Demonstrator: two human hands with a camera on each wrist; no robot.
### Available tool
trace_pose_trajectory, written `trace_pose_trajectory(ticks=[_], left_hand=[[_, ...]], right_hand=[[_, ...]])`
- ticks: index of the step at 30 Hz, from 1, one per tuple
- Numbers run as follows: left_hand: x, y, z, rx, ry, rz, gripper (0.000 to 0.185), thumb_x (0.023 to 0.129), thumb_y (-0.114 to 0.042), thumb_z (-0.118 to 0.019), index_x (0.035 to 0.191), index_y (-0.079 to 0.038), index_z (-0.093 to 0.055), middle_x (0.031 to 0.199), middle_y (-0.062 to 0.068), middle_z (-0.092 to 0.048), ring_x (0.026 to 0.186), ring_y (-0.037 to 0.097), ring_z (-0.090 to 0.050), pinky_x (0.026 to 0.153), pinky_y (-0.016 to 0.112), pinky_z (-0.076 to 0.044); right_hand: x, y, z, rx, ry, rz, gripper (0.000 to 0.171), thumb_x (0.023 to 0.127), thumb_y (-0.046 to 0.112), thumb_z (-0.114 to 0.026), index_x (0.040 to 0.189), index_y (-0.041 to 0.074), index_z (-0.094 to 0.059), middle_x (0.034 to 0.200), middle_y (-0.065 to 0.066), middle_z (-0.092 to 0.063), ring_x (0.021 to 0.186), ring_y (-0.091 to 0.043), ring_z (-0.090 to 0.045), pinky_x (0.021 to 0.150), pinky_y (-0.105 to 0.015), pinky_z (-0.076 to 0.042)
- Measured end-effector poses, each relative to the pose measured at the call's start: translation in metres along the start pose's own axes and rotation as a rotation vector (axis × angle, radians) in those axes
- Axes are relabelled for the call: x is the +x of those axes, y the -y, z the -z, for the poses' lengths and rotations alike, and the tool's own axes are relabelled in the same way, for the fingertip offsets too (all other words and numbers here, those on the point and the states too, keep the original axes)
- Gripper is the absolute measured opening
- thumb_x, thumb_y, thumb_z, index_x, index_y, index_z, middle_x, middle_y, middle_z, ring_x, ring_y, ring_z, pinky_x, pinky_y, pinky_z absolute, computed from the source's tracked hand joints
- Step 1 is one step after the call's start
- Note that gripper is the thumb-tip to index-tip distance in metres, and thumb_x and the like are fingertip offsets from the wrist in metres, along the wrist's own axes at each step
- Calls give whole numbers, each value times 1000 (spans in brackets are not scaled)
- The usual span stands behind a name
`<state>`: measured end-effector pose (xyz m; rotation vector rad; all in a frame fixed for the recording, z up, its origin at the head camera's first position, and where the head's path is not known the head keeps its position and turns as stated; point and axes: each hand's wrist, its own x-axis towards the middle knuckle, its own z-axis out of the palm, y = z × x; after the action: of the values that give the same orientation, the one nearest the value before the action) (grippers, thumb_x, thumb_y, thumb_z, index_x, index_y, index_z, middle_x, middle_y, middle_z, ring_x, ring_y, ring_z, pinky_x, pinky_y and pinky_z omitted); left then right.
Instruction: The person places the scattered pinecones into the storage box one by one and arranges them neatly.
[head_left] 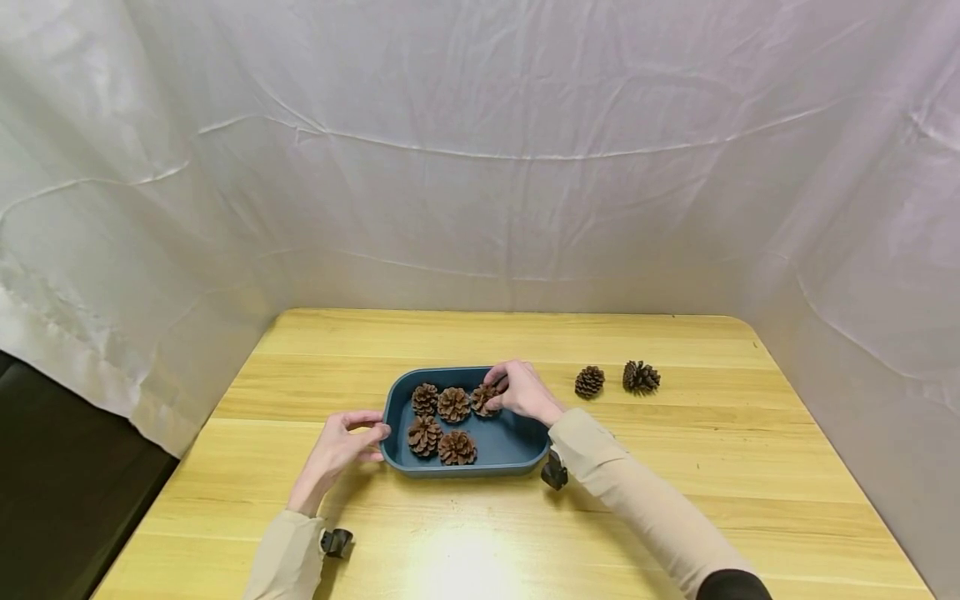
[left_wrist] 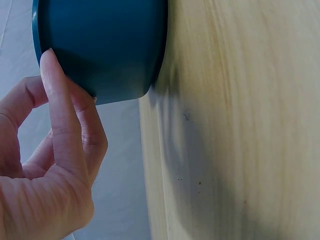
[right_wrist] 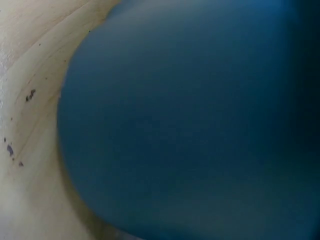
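A dark blue rectangular tray (head_left: 510, 446) with rounded corners holds several brown pine cones (head_left: 453, 405). At its left end, my left hand (head_left: 337, 446) grips the tray wall with thumb and fingertips; the left wrist view shows the thumb (left_wrist: 62, 110) against the rim. Over the tray's far side, my right hand (head_left: 523, 390) pinches a pine cone (head_left: 483, 402) beside the others in the far row. That cone is partly covered by the fingers. In the right wrist view the tray wall (right_wrist: 175, 120) fills most of the picture, and the hand is hidden.
Two more pine cones, one rounder (head_left: 589, 382) and one darker (head_left: 641, 377), lie on the wooden table (head_left: 720, 467) right of the tray. A pale curtain (head_left: 480, 208) hangs behind the table and along its sides. Small dark specks lie on the tabletop.
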<state>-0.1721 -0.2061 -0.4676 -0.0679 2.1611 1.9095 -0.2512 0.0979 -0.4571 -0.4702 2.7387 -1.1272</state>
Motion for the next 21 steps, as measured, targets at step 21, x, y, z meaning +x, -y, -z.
trace_pose_trajectory(ticks=[21], left_hand=[[0, 0, 0, -2, 2, 3, 46, 94, -2, -65, 132, 19, -52, 96, 4, -72, 63, 5, -68, 62, 21, -65]], right_hand=[[-2, -2, 3, 0, 7, 21, 30, 79, 7, -85, 107, 3, -73, 103, -12, -75, 93, -25, -71, 76, -33, -64]])
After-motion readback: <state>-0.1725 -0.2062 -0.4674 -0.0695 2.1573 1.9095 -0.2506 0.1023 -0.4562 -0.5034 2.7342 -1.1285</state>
